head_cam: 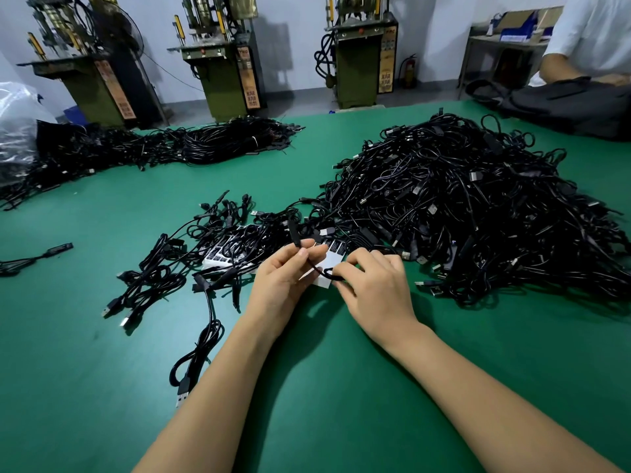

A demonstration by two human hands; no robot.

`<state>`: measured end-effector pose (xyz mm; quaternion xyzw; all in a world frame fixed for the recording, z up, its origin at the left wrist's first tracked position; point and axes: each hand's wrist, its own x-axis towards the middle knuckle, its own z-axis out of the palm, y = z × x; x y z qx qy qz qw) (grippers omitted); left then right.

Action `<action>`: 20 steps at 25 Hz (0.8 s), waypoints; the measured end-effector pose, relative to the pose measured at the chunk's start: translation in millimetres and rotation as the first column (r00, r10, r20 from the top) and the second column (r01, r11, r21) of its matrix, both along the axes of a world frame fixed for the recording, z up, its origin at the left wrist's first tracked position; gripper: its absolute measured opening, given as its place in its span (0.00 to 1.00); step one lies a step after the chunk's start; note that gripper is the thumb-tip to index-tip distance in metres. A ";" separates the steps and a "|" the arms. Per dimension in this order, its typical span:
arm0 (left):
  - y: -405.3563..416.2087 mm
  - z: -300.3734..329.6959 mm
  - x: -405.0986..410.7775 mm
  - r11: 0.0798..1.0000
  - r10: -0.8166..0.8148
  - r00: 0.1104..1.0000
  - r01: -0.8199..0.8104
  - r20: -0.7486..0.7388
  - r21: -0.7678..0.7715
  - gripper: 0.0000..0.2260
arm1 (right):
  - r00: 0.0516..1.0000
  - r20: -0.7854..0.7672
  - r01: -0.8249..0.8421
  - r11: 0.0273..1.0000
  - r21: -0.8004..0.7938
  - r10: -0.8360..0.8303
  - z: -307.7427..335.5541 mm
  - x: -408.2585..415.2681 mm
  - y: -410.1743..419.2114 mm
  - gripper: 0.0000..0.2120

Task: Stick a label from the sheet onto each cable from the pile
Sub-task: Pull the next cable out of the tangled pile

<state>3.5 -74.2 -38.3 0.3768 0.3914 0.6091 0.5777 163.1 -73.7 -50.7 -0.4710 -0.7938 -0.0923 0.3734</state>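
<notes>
Near the middle of the frame both hands work on one black cable (316, 268). The left hand (285, 279) pinches it between thumb and curled fingers (309, 245), the cable's thicker black end sticking up above the thumb. The right hand (374, 285) has its fingers curled round the same cable lower down, where it bends into a small loop just over a white label sheet (324, 283). More of the sheet (218, 256), with rows of dark printed labels, lies left of centre under loose cables (160, 278) spread over the green desk (324, 387). The large pile (478, 213) of tangled black cables fills the right half of the frame, touching the right hand's far side. Another long heap of cables (205, 145) lies at the upper left of the desk, beside a clear plastic bag (17, 124) at the left edge. Three green machines (232, 83) stand behind the desk along the top. At the upper right, another person's arm (563, 68) rests by a dark bag (573, 104)
</notes>
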 end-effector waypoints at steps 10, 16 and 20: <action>-0.1 0.7 2.3 0.999 -0.030 0.998 0.031 0.048 -0.012 0.07 | 0.997 -0.023 0.072 0.987 -0.145 -0.076 -3.2 -1.1 2.5 0.06; 4.1 2.1 -3.7 0.986 0.161 0.980 -0.155 0.116 -0.061 0.04 | 0.984 0.045 0.178 0.942 -0.284 -0.172 -3.3 0.6 5.7 0.19; 5.0 -5.0 0.6 0.916 0.389 0.876 -0.401 -0.286 0.020 0.09 | 0.987 0.009 -0.149 0.935 -0.323 0.160 1.7 0.5 1.9 0.24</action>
